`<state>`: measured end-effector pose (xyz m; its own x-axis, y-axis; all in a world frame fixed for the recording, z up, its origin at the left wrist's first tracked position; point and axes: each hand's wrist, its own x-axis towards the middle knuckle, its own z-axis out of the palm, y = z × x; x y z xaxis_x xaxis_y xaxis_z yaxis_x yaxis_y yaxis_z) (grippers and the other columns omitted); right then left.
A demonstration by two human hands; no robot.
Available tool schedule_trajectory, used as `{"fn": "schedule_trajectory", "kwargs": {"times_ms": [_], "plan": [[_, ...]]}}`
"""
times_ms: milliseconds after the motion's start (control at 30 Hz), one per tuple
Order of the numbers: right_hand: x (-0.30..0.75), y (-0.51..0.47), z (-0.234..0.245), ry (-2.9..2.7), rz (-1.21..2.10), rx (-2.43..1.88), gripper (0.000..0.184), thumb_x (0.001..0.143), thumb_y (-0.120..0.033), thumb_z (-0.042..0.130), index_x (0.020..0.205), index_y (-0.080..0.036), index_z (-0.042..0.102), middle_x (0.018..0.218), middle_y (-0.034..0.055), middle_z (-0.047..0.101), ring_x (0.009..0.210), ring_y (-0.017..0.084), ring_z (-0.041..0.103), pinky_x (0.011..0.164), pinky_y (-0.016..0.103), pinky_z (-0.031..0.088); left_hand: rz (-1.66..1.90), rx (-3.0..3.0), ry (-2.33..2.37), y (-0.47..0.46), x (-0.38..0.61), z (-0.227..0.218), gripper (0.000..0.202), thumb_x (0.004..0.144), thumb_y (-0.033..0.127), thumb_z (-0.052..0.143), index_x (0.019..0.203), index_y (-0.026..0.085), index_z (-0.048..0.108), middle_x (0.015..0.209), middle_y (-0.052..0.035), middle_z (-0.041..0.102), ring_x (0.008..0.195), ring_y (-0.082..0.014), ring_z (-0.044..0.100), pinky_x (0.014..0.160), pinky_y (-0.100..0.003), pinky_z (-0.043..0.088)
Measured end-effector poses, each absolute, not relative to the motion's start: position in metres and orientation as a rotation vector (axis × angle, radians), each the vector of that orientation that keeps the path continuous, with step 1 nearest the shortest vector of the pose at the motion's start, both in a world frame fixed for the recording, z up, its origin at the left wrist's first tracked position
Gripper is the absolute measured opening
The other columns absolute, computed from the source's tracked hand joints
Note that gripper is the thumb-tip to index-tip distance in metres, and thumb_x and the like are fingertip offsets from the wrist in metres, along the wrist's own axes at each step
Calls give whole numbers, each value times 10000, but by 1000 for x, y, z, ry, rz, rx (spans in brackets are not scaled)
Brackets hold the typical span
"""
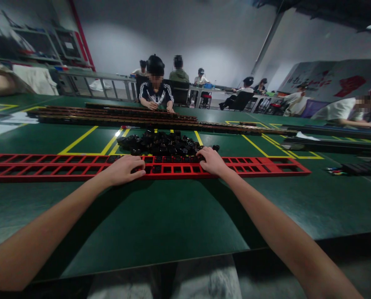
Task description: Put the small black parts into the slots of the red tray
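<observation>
A long red frame [185, 169] with two rows of rectangular slots lies across the table. Small black blocks [157, 168] sit in several of its slots, mostly in the middle. My left hand [126, 169] rests over the frame left of centre, fingers curled and thumb close to the forefinger; what lies between them is dark and unclear. At the right of the filled slots, my right hand [212, 161] is bent over the far row with its fingertips pinched down. Whatever it grips is hidden. Just behind the frame is a loose heap of black parts [163, 143].
Long dark strips [116, 116] are stacked beyond the heap. More black rails [335, 145] and a bundle with coloured wire ends [335, 170] lie at the right. A co-worker [156, 93] sits opposite; others sit farther back. The green table's near edge [154, 265] runs below my arms.
</observation>
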<state>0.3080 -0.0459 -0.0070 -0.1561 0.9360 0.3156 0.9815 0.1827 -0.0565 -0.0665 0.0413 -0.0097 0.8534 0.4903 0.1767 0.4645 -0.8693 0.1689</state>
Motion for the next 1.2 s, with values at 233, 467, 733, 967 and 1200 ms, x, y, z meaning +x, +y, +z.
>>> {"fn": "schedule_trajectory", "kwargs": {"times_ms": [233,467,733,967,1200], "plan": [[311,-45,-9,-2179,-237,-1783,304,765,-126,519,1036,-165,652,1091,118,631,1037,272,532,907,399,431,351,2860,763,40,-67,-9,321,956,471,441,1014,220,632,994,-58,657,923,-226,608,850,-359,441],[311,-43,-9,-2193,-198,-1708,299,723,-96,527,996,-160,632,1049,119,633,1016,260,551,919,386,451,406,2821,994,39,-65,-14,481,963,502,418,1346,224,506,1068,-88,694,995,-280,648,903,-415,473],[310,-45,-8,-2202,-193,-1737,343,750,-107,527,1061,-143,668,1099,125,648,1050,265,557,947,395,450,647,2858,1150,40,-63,-15,441,985,462,326,1136,183,631,1094,-108,657,1018,-270,607,924,-423,480],[307,-47,-6,-2215,-228,-1807,386,786,-127,519,1129,-139,697,1143,129,632,1101,273,524,961,403,423,663,2791,1437,43,-63,-21,515,966,565,349,1293,269,615,1439,-124,466,1337,-380,407,1068,-597,381],[306,-48,-5,-2218,-241,-1856,394,819,-159,508,1158,-145,707,1124,129,616,1100,277,497,915,406,404,501,2762,1428,52,-64,-31,563,977,579,301,1329,266,609,1478,-132,460,1249,-357,538,1126,-665,259]]}}
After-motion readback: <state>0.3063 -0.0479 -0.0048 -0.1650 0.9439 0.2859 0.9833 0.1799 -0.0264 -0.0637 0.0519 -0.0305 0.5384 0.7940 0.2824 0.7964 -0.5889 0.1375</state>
